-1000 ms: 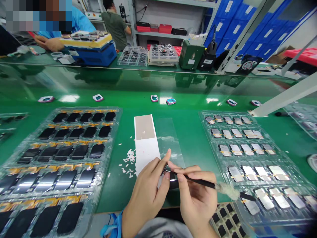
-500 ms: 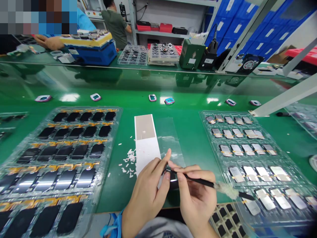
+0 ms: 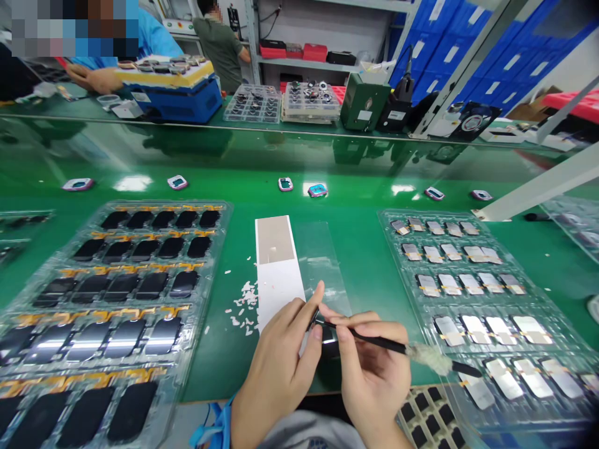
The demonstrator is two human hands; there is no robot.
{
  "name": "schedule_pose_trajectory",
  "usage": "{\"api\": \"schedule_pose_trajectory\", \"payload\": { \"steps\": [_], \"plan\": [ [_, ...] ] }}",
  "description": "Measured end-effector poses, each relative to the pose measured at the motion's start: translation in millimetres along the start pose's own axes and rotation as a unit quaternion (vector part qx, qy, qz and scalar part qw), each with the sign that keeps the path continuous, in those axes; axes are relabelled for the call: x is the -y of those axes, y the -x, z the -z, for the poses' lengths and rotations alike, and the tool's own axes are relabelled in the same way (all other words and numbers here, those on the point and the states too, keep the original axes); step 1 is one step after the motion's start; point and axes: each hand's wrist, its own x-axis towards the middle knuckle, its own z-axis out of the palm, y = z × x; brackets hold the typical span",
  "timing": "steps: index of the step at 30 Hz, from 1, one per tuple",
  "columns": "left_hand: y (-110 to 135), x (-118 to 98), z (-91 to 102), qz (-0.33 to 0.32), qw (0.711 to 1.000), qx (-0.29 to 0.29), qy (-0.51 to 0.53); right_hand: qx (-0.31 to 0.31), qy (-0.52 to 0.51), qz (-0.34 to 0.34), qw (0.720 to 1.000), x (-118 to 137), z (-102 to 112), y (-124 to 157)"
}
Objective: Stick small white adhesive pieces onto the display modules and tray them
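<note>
the left hand (image 3: pixel 274 368) and right hand (image 3: pixel 374 380) sit close together; the left pinches a small dark glossy panel (image 3: pixel 329 343) between them; the right grips a thin black stick (image 3: pixel 374 340) against it; a white backing strip (image 3: pixel 278 293) lies just beyond the left hand; a plastic tray of black screens (image 3: pixel 219 215) sits left of the hands.

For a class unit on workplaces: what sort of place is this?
Probably a phone repair or assembly workshop: a long green workbench holds clear plastic trays of phone screens in neat rows, and another worker stands by shelves beyond.
</note>
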Motion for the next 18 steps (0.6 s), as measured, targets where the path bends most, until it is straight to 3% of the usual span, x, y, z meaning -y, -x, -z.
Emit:
{"api": "schedule_pose_trajectory", "payload": {
  "steps": [18],
  "plan": [
    [-0.5, 2.0, -1.4, 0.001, 1.000, 0.002, -0.012, 0.015, 0.013, 0.018, 1.000, -0.5, 2.3, 0.8]
  ]
}}
